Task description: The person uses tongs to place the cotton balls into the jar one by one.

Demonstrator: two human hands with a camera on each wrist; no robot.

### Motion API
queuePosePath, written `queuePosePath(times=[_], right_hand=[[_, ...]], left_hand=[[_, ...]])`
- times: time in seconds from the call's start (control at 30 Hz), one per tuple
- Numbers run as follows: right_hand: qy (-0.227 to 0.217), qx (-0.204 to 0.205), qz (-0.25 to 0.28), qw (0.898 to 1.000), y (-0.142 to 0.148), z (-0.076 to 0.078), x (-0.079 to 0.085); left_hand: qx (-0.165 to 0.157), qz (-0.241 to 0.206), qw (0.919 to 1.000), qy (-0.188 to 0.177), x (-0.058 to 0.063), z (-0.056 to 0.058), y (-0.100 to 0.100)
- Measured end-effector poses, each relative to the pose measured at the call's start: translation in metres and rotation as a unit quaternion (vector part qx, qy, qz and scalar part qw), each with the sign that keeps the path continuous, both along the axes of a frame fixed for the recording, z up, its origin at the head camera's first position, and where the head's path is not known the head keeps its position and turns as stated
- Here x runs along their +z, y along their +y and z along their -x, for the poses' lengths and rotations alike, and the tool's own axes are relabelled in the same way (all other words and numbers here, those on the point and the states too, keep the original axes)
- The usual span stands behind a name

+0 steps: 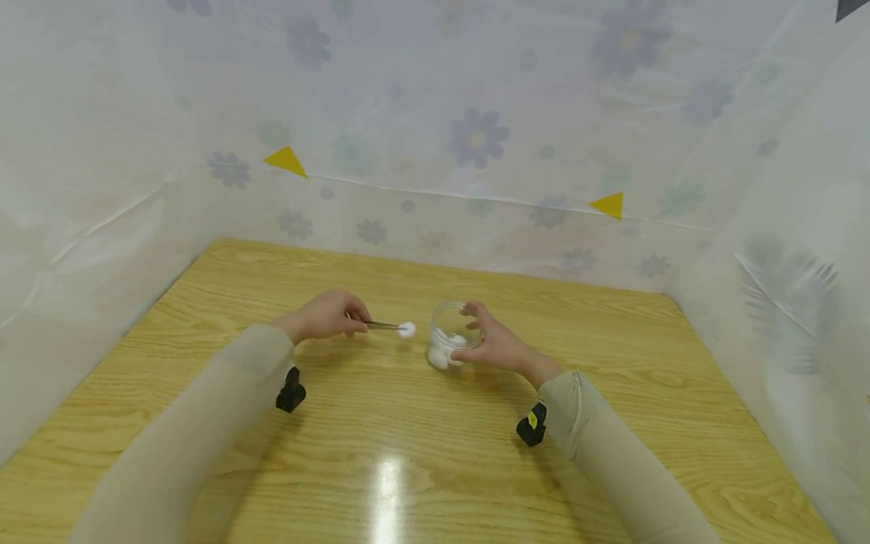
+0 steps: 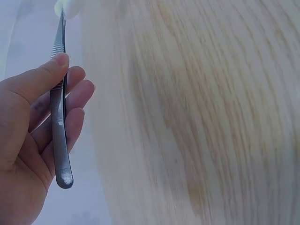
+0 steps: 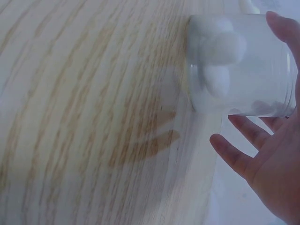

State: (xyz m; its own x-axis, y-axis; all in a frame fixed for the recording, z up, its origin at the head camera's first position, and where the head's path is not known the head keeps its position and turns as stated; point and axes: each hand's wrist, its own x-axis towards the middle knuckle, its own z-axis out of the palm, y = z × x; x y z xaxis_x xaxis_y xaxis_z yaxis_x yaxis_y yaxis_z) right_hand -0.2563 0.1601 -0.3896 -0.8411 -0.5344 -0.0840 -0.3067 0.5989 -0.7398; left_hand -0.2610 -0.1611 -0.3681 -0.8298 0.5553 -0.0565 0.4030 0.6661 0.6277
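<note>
My left hand [image 1: 333, 313] pinches metal tweezers [image 2: 60, 140] between thumb and fingers, their handle end angling back across the palm in the left wrist view. A white cotton ball [image 1: 405, 330] is held at the tweezers' tips, in the air just left of a clear glass jar [image 3: 265, 61]. The jar stands upright on the table, its top uncovered. Several more cotton balls [image 3: 225, 49] lie at its bottom. My right hand [image 1: 499, 344] grips the jar from the right, thumb on the near side and fingers round the far side.
The wood-grain table [image 1: 408, 415] runs back to a pale flower-patterned curtain [image 1: 408, 136], which also closes off both sides. Two yellow triangles [image 1: 287, 161] mark the back curtain. Black wrist cameras [image 1: 291, 391] hang below both sleeves, close over the table.
</note>
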Motion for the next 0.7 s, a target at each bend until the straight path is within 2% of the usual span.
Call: queuePosePath(times=[0.33,0.7], right_hand=[[0.009,-0.006,-0.012,1.0,0.001,0.002,-0.002],[0.006,-0.009,-0.019,1.0,0.002,0.001,0.0]], left_hand=[[0.012,-0.005,0.9999,0.006,0.008,0.0,-0.003],[0.019,-0.023,0.9994,0.018,0.025,0.003,0.005]])
